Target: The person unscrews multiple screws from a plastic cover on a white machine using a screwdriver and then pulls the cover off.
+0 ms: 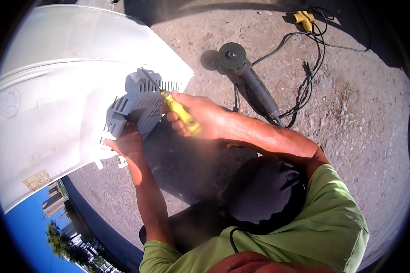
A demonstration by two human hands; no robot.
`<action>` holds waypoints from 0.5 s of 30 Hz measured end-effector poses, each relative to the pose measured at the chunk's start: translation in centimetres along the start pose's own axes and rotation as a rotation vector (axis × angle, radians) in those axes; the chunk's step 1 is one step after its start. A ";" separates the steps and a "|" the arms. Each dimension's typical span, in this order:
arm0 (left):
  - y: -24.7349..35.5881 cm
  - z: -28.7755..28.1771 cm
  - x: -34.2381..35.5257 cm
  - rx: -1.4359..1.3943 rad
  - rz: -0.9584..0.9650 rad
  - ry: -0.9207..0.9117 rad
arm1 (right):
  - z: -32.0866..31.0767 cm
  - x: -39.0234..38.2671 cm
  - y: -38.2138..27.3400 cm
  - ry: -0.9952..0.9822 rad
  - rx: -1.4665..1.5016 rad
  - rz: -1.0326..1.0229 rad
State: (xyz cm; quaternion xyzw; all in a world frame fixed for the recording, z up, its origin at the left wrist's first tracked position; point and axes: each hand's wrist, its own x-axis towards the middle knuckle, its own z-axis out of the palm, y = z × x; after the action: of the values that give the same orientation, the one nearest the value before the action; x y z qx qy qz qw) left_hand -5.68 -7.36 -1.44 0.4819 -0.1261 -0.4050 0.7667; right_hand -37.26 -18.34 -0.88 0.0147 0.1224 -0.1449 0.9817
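Note:
My right hand is closed around the yellow handle of a screwdriver. Its thin metal shaft points up and left, and the tip reaches the upper part of a white slotted plastic cover. My left hand grips the lower edge of this cover, thumb outside and fingers partly hidden in its dark opening. The cover sits against the end of a large white appliance panel. Strong sunlight washes out some of the panel's surface.
An angle grinder with a dark disc lies on the rough concrete ground to the right. Its cable runs near a yellow multi-socket adapter at the far right. A dark, rounded object is close to my body.

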 end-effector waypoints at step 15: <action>-0.1 -0.4 0.0 -0.056 0.011 -0.116 | -1.3 0.6 0.1 -0.031 -0.060 -0.058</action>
State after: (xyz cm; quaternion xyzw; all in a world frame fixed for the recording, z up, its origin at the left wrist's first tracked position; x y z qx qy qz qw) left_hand -5.48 -7.10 -1.76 0.4354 -0.1614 -0.4314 0.7735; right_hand -37.02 -18.34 -2.29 -0.0207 0.1116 -0.1698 0.9789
